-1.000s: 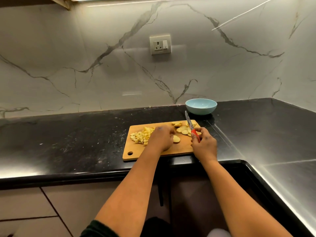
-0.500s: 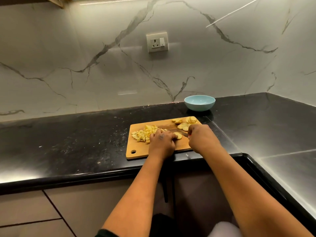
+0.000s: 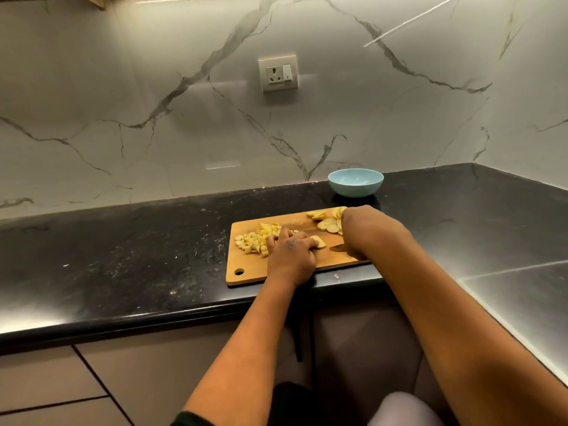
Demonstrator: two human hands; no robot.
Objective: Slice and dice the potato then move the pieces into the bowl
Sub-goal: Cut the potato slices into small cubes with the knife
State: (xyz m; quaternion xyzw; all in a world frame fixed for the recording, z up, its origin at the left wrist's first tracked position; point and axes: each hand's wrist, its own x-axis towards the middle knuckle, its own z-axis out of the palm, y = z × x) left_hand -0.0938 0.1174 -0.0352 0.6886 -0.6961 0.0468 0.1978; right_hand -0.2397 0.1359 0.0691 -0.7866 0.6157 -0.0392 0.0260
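A: What's nearest, low in the frame?

B: Two bare forearms reaching up from the bottom edge to a wooden cutting board (image 3: 246, 273) on the black worktop (image 3: 123, 256), right of centre.

A: And the hands?

B: The left hand (image 3: 290, 256) has its fingers curled down over a potato slice (image 3: 318, 241) at the board's middle, pinning it. The right hand (image 3: 358, 232) is closed round a knife (image 3: 337, 248); only a bit of dark blade shows, pointing left toward the slice. The handle is hidden.

A: The rest of the potato?

B: A heap of diced pieces (image 3: 256, 238) lies on the board's left part, just beside the left fingers. Uncut slices (image 3: 327, 223) sit at the board's upper right, partly behind the right hand.

A: The bowl?

B: The light blue bowl (image 3: 355, 182) stands beyond the board, near the marble wall, apart from it. Higher up is a wall socket (image 3: 278, 73).
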